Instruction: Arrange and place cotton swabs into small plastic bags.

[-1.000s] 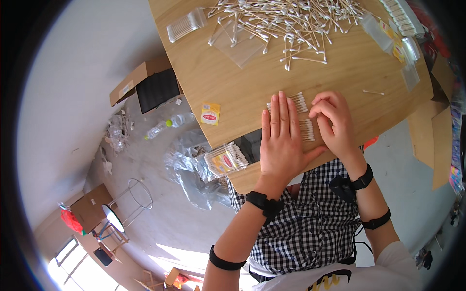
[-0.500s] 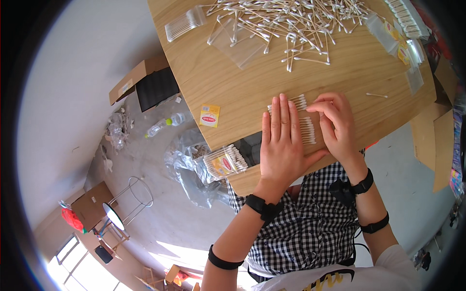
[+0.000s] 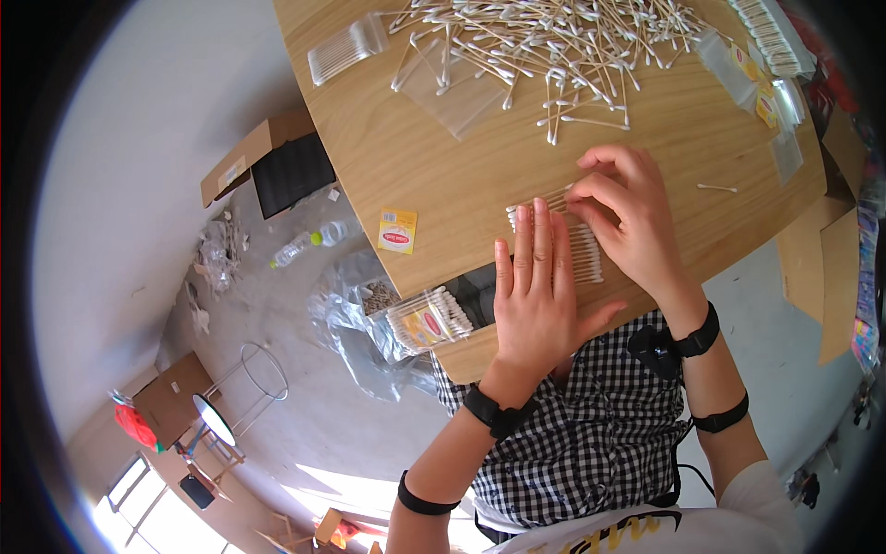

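Observation:
My left hand (image 3: pixel 537 295) lies flat, fingers stretched, over part of a row of wooden cotton swabs (image 3: pixel 585 254) near the table's front edge. A second row of cotton swabs (image 3: pixel 531 210) lies just beyond its fingertips. My right hand (image 3: pixel 632 217) is bent over the right ends of that far row. Its thumb and index finger come together there and hide the swab ends, while another finger is raised apart. Left of my left hand, a filled clear bag of cotton swabs (image 3: pixel 448 315) with a yellow card rests beside a dark strip (image 3: pixel 480 288) at the table's edge.
A large loose pile of cotton swabs (image 3: pixel 591 46) spreads across the far side. A packed bag (image 3: pixel 346 51), a flat clear bag (image 3: pixel 452 106), a yellow card (image 3: pixel 397 231) and a single swab (image 3: pixel 717 188) lie around. Cardboard boxes (image 3: pixel 821 268) stand past the right edge.
My right hand has moved left and farther in, its fingertips now over the far row's ends. My left hand has slid slightly nearer, uncovering more of that row.

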Tool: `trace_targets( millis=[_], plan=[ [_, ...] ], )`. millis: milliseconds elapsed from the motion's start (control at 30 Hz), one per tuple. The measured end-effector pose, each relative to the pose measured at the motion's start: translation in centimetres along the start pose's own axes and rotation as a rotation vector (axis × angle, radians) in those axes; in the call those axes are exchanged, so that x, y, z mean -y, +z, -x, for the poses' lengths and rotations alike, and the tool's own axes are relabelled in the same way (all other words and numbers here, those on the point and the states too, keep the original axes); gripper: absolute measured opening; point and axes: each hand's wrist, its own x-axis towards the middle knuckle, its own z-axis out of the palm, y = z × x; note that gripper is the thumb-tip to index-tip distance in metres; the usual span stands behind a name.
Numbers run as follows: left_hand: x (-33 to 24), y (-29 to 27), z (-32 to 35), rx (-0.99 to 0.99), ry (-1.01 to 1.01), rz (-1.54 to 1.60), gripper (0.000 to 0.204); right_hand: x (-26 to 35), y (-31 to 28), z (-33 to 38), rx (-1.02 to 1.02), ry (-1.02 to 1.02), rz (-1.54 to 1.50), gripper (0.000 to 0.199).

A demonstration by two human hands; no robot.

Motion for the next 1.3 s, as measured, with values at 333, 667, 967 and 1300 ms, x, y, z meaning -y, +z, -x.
trace_targets(
  millis=[333,667,967,1300],
  plan=[
    [-0.8,-2.7,0.8,0.082,-0.062,0.045,0.088,-2.0,-1.3,-0.5,-0.106,-0.054,0.219,0.011],
    [0.7,-2.9,-1.1,0.083,0.062,-0.008,0.063,-1.2,-0.8,-0.3,-0.084,-0.053,0.230,0.011],
    [2.2,-4.6,0.2,-0.108,-0.165,0.877,0.073,2.1,0.1,3.6,-0.211,0.340,-0.663,0.030],
    [-1.3,-1.6,0.7,-0.264,-0.432,1.393,0.091,4.5,2.7,6.6,-0.184,0.397,-0.886,0.046]
  ],
)
